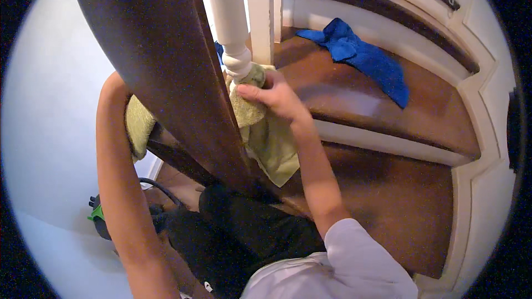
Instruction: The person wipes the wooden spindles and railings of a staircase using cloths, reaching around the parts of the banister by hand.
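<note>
A yellow-green cloth [271, 149] is wrapped around the lower turned part of a white baluster [231, 16], its free end hanging below. My right hand [276, 97] grips it against the baluster, thumb on the near side and fingers mostly hidden behind. My left arm reaches around the outer side of the dark wooden handrail [160, 61]; the left hand passes behind the rail, and its fingers are hidden. Beside that forearm, more yellow-green cloth [139, 124] hangs out from behind the rail. Whether both parts belong to one cloth I cannot tell.
Crumpled on the brown stair tread [443, 111] to the right lies a blue cloth [363, 58]. A white post [260, 16] stands right behind the baluster. White-edged steps curve up at the right. Down at the left are a black hose [165, 189] and a black-and-green object [97, 214].
</note>
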Action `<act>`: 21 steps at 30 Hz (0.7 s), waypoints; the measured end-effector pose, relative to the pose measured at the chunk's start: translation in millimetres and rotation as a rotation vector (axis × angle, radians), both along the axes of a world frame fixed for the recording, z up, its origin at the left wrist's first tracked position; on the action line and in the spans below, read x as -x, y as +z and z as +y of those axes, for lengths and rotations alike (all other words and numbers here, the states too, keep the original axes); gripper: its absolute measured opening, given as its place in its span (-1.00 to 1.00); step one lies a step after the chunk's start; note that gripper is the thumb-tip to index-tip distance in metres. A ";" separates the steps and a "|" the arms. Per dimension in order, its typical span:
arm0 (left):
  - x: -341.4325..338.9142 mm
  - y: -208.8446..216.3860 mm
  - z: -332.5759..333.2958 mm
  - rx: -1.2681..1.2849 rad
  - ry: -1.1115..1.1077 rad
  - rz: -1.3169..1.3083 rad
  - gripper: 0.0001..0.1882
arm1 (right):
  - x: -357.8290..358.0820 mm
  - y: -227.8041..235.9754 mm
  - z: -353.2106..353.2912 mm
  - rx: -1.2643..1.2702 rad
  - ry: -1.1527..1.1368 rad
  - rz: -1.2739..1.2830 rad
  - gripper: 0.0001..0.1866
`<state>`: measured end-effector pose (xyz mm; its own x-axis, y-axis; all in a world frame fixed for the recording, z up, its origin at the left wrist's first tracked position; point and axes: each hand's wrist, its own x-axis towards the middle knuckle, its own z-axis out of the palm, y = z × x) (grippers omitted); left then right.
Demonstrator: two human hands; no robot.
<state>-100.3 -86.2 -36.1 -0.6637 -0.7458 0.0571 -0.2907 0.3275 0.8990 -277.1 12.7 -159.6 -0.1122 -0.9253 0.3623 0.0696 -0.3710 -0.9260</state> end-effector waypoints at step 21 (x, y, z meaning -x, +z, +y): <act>7.0 -4.1 15.8 -0.106 -0.027 -0.081 -0.70 | -11.3 -34.3 10.6 0.055 -0.407 -0.019 -0.74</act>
